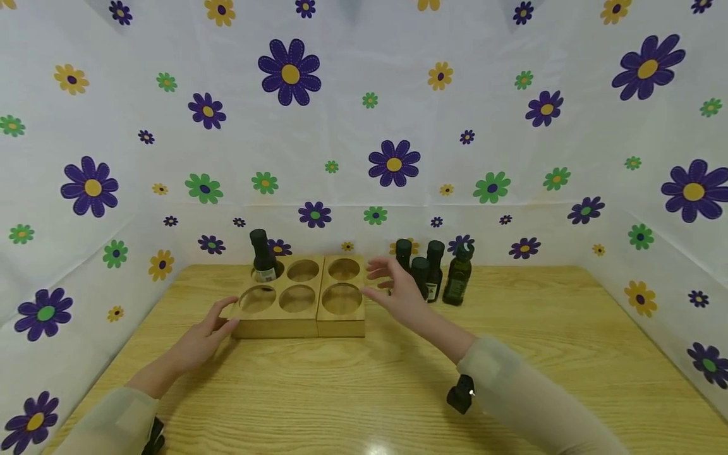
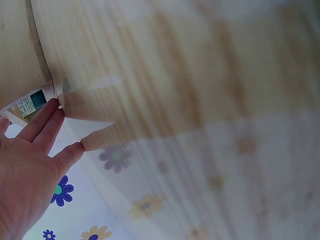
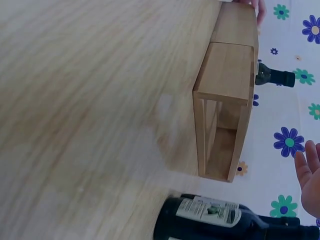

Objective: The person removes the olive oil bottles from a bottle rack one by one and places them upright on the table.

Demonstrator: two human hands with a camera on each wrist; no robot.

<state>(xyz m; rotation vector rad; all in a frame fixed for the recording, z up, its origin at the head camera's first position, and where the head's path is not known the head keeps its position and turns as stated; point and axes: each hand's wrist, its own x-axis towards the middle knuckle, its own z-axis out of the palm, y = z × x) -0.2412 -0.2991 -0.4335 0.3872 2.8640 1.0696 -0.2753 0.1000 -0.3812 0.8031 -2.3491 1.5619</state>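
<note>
Two light wooden racks with round holes, a wider one (image 1: 275,328) and a narrower one (image 1: 341,328), stand side by side at the back left. One dark bottle (image 1: 261,256) stands upright in the wider rack's back left hole. My left hand (image 1: 196,344) rests on that rack's left end, its fingers (image 2: 45,120) fairly straight. Off the narrow rack's right end hovers my right hand (image 1: 400,294), fingers loosely bent with nothing between them. Just behind and right of it stand several dark bottles (image 1: 435,272), partly hidden by the hand.
A greener bottle (image 1: 457,278) stands at the right of the group. Wood-grain table (image 1: 318,392) spreads in front, with white flowered cloth (image 1: 489,76) rising behind and at both sides. The narrow rack's open end (image 3: 220,140) shows in the right wrist view.
</note>
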